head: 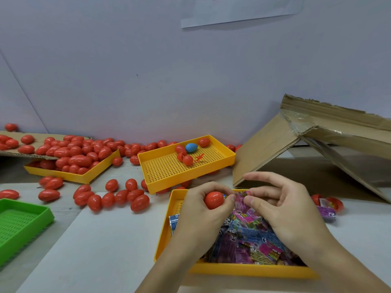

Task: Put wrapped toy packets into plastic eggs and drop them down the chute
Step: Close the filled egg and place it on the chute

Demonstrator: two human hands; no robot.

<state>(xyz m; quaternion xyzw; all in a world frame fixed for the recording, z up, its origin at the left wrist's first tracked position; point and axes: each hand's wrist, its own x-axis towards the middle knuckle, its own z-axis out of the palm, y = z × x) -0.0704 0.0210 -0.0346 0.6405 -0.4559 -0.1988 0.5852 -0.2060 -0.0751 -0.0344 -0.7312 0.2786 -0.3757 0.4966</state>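
My left hand (197, 210) grips a red plastic egg (213, 200) above the near yellow tray (243, 270), which is full of wrapped toy packets (249, 240). My right hand (281, 204) pinches a pink wrapped packet (241, 199) right beside the egg. The cardboard chute (296, 142) slopes at the right, just behind my hands. An opened red egg with a purple packet (326, 208) lies on the table by my right hand.
A second yellow tray (169, 170) behind holds a few red eggs and one blue egg (191, 147). A third yellow tray (84, 178) at the left is heaped with red eggs. Loose red eggs (118, 197) litter the table. A green tray (23, 220) sits at the left edge.
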